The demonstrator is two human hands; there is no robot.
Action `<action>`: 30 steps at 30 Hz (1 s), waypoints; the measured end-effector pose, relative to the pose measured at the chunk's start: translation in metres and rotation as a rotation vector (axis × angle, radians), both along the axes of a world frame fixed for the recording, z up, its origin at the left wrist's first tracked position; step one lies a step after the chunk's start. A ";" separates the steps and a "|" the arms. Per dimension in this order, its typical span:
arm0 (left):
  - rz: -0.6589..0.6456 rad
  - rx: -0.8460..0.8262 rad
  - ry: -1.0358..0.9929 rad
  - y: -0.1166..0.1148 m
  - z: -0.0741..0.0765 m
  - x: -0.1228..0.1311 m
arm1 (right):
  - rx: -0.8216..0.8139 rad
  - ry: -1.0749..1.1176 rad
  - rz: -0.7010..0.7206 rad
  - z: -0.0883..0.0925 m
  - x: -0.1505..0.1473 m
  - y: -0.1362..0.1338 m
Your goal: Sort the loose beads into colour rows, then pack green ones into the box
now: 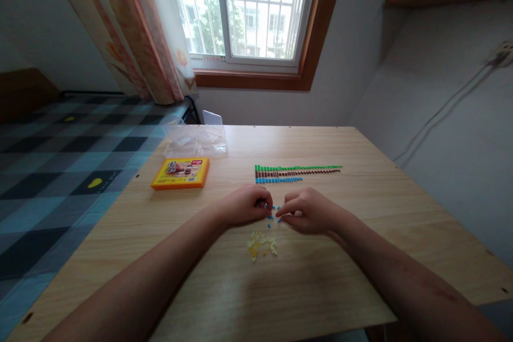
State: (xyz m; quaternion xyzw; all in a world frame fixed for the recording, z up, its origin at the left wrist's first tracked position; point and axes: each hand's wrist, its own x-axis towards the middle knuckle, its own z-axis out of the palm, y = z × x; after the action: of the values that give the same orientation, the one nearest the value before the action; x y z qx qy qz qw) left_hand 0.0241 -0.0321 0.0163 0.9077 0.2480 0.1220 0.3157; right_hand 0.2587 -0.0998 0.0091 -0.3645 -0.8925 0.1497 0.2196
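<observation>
Tiny loose blue plastic pieces [274,212] lie scattered mid-table on the pale wooden table [360,256], between both hands; the left hand [246,206] is curled, fingertips down among them; the right hand [306,211] presses thumb and forefinger together at their right edge, any piece between them too small to tell; a heap of pale yellow pieces [261,246] lies just nearer; neat green, brown and blue rows [296,172] run farther off.

Blue pieces [271,217] too small to identify; orange box [180,173] print unreadable.
</observation>
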 end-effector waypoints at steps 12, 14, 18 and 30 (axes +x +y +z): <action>-0.009 -0.043 -0.008 -0.001 -0.001 0.001 | 0.007 -0.078 0.048 0.002 -0.008 -0.001; -0.006 -0.082 -0.019 0.000 -0.001 0.000 | 0.009 -0.098 0.039 0.002 -0.008 -0.002; 0.047 -0.229 -0.049 0.003 -0.001 -0.003 | 0.001 -0.113 0.041 0.001 -0.010 -0.001; 0.115 -0.428 -0.202 0.010 -0.004 -0.006 | 0.029 -0.084 -0.001 -0.001 -0.015 -0.001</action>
State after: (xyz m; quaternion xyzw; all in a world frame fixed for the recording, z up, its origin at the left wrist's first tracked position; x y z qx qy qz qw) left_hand 0.0179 -0.0218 0.0124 0.7877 0.2865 0.1744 0.5167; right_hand 0.2432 -0.1008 0.0084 -0.3677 -0.9028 0.1214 0.1873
